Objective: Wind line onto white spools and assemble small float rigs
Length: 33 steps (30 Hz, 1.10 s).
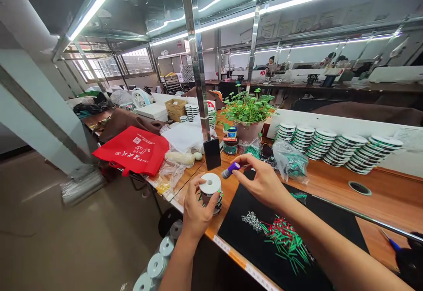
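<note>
the right hand point(258, 179) pinched a short purple-and-grey cylinder point(230, 170), its long axis slanting down and left toward a round, white-topped spool point(210, 187); the left hand point(196, 202), nearer the spool, curled around its sides by the front edge of the brown wooden surface point(330, 182).

- Red bag point(155, 150): white print. Large characters, turned away from the viewer, followed by a circled registered-type mark point(118, 153); a line-drawn emblem point(140, 150); a QR code point(136, 140); one line of small characters, too fine to read.
- Far white panel point(254, 74): red disc point(263, 73) bearing the number "14" in white.
- Near red-and-white disc point(210, 104), behind the metal post point(197, 61): number partly hidden, not certain.
- Bench front edge point(244, 265): printed label strip point(221, 244); wording too small to read.
- Stacked jars point(230, 146) beside the plant pot point(249, 131): coloured labels; lettering illegible.
</note>
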Available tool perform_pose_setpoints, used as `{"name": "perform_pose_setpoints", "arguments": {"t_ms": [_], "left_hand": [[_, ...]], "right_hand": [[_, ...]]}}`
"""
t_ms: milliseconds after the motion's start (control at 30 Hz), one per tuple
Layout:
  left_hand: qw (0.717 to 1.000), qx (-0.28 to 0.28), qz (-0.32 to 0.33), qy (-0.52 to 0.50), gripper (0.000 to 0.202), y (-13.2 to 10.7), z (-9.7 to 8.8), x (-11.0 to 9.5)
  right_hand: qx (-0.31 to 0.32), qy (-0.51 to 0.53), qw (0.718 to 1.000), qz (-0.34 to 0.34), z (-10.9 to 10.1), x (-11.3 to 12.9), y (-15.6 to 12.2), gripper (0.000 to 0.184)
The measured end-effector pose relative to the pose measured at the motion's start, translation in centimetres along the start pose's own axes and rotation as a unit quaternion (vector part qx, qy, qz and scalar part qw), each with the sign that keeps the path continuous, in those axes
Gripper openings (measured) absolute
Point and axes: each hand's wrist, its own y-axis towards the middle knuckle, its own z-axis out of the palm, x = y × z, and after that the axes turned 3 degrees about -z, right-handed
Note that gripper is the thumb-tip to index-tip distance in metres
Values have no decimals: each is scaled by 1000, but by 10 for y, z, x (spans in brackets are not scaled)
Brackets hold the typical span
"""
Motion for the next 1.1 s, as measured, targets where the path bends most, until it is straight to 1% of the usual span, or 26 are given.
{"name": "perform_pose_setpoints", "arguments": {"t_ms": [67, 100, 167, 233, 333, 400, 500, 567, 633, 733, 800, 833, 867, 933, 1000, 1033, 1100], "left_hand": [[1000, 3, 0, -2, 35, 0, -1, 0], [1000, 6, -3, 0, 35, 0, -1, 0], [1000, 16, -13, 3, 37, 0, -2, -1], [1000, 14, -20, 8, 38, 0, -3, -2], [1000, 2, -12, 18, 38, 1, -2, -4], [1000, -5, 3, 30, 37, 1, -1, -6], [999, -5, 15, 37, 38, 1, -1, -6], [1000, 7, 13, 24, 36, 1, -2, -5], [1000, 16, 9, 11, 36, 1, -4, -5], [1000, 13, 2, 15, 35, 2, -5, -7], [1000, 12, 3, 26, 35, 2, -6, -8], [999, 12, 4, 32, 35, 3, -6, -9], [999, 11, 5, 37, 35, 3, -6, -9], [999, 10, 3, 36, 36, 2, -5, -9], [1000, -3, 0, -8, 35, 2, -6, -8], [999, -15, -1, -46, 34, 3, -7, -7], [991, -57, -8, -119, 35, 5, -11, -4]], "right_hand": [[-7, 62, 998, -30, 1, 18, 1, 10], [-6, 82, 996, -39, 3, 23, 1, 12], [7, 93, 994, -52, 8, 28, 2, 21], [19, 74, 995, -70, 16, 29, 3, 27], [48, 12, 994, -102, 27, 29, 4, 20], [66, -16, 991, -114, 34, 29, 4, 21], [78, -16, 991, -109, 41, 27, 2, 31], [80, -9, 992, -102, 45, 27, 0, 33], [77, -16, 992, -100, 48, 27, -1, 30], [74, -37, 992, -100, 52, 28, -1, 25], [76, -25, 993, -92, 51, 29, 1, 23], [66, -6, 994, -85, 49, 28, 2, 22], [41, 20, 996, -73, 46, 27, 2, 21], [-45, 74, 996, -38, 39, 23, 1, 19], [-127, 102, 987, 0, 33, 18, -3, 21], [-149, 101, 984, 10, 31, 15, -6, 21], [-151, 85, 985, 1, 34, 11, -13, 21]]}}
